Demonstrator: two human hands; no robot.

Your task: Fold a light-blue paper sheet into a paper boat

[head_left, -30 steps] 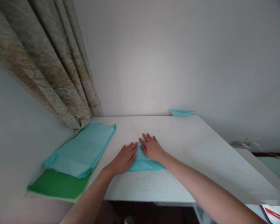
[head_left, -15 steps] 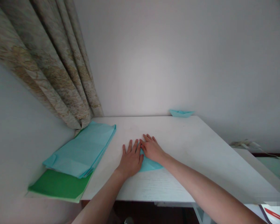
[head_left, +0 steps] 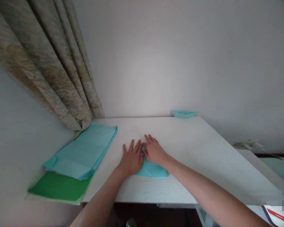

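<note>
A folded light-blue paper lies on the white table near its front edge. My left hand lies flat on the paper's left part with fingers stretched forward. My right hand lies flat on the paper's right part, its fingers touching those of the left. Most of the paper is hidden under both palms; only its near edge and a sliver between the hands show.
A stack of light-blue sheets lies at the table's left on green sheets. A folded blue paper boat sits at the far edge by the wall. A patterned curtain hangs at the left.
My left hand slid right and forward onto the paper, covering more of it, until its fingers met the right hand. The right hand barely moved.
</note>
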